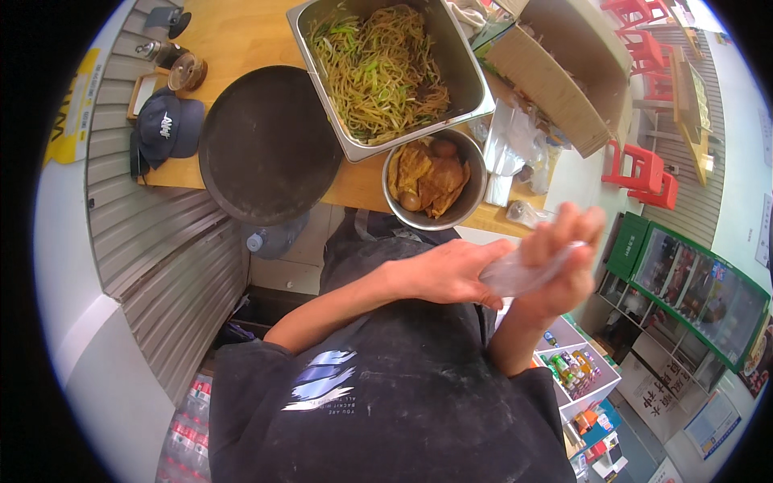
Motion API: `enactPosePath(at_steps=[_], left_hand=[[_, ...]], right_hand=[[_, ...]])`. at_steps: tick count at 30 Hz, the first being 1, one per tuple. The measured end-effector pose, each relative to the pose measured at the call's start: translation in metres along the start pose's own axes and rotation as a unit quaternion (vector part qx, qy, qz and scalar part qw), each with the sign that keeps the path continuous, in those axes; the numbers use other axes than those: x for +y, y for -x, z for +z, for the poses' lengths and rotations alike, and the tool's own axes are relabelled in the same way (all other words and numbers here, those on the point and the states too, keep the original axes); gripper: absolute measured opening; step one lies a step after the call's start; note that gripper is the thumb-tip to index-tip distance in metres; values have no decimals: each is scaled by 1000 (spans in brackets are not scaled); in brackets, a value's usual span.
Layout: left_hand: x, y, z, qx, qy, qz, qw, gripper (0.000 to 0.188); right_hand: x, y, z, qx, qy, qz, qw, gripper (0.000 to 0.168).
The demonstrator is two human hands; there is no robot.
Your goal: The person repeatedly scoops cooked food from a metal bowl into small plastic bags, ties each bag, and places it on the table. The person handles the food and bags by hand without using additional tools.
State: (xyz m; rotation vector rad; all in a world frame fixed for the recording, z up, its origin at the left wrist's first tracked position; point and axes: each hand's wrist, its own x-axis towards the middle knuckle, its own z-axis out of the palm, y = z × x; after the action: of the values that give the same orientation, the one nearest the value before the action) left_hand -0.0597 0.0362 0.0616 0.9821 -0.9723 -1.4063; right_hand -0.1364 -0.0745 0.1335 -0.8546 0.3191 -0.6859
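Observation:
A piece of thin clear plastic [522,273], a bag or a glove, is stretched between my hands in front of my chest. My left hand [444,271] pinches its left end. Around the other end is my right hand [555,265], its raised fingers blurred by motion. Beyond them a round steel bowl [477,196] holds browned tofu-like slices [444,181] and brown eggs [410,201]. Behind it stands a deep steel pan [484,108] of shredded vegetables [386,78] with green strips on top.
A round black board or griddle [269,145] overhangs the wooden table [247,30]. A dark cap [172,130] and jars [187,71] sit left. Plastic bags [519,142] and an open cardboard box [543,78] lie right. A water jug [278,235] is under the table.

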Motion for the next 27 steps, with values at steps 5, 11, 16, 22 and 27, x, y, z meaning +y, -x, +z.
enactPosePath(at_steps=[5,11,16,22,27], left_hand=[[-10,-2,6,10,-131,42,990,19],[-23,10,-7,43,-228,-60,971,12],[-34,21,-21,97,-248,-78,961,13],[-18,32,-22,85,-293,-86,949,11],[-24,42,-30,91,-283,-51,953,8]], right_hand=[[-38,-18,-45,-39,-170,2,985,37],[-69,-6,-95,108,507,-276,809,30],[-23,27,4,-191,735,-201,618,20],[16,36,-99,-227,714,48,660,25],[-3,45,-83,-204,459,374,780,22]])
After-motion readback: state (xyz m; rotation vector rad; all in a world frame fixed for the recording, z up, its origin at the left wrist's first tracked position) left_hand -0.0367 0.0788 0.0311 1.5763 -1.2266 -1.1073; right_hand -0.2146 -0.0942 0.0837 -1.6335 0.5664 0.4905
